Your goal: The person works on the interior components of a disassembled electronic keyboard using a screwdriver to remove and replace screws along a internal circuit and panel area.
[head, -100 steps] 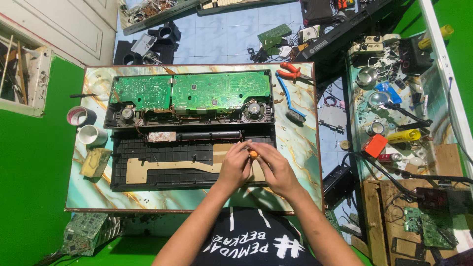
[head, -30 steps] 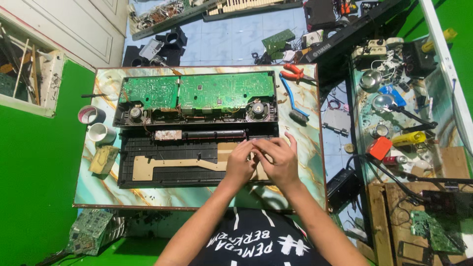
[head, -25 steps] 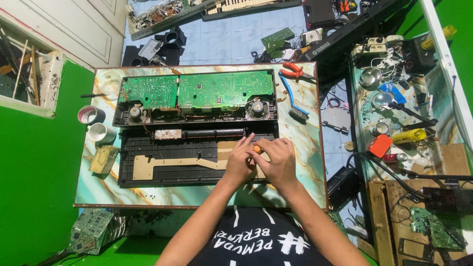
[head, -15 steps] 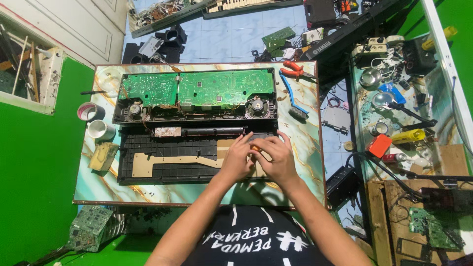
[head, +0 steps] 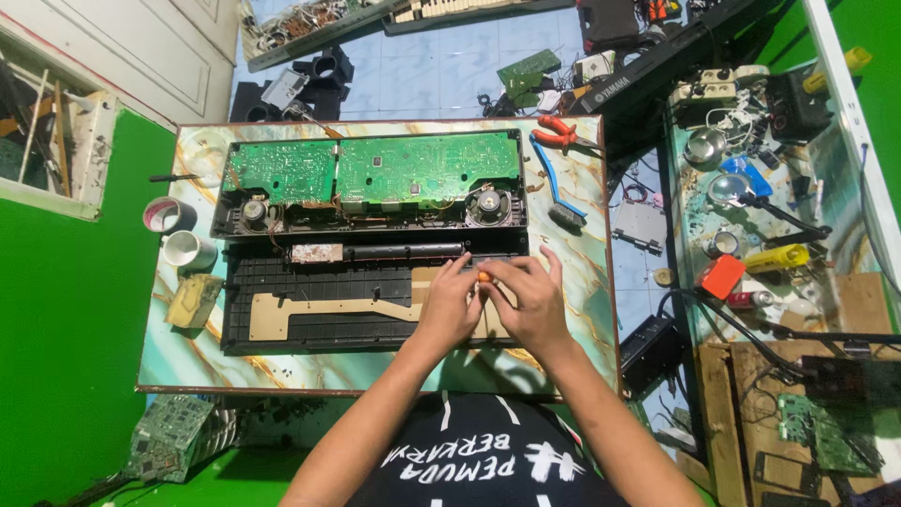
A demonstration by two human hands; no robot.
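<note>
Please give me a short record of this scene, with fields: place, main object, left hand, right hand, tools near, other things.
place: marble-pattern table, seen from above
main object: opened black electronic keyboard case with green circuit boards and two round speakers
left hand: left hand rests on the case, fingers at a small orange-tipped tool
right hand: right hand grips the same tool; the tip is hidden
tools near: red-handled pliers, blue-handled brush
other things: two tape rolls at the table's left edge, cluttered side bench on the right
</note>
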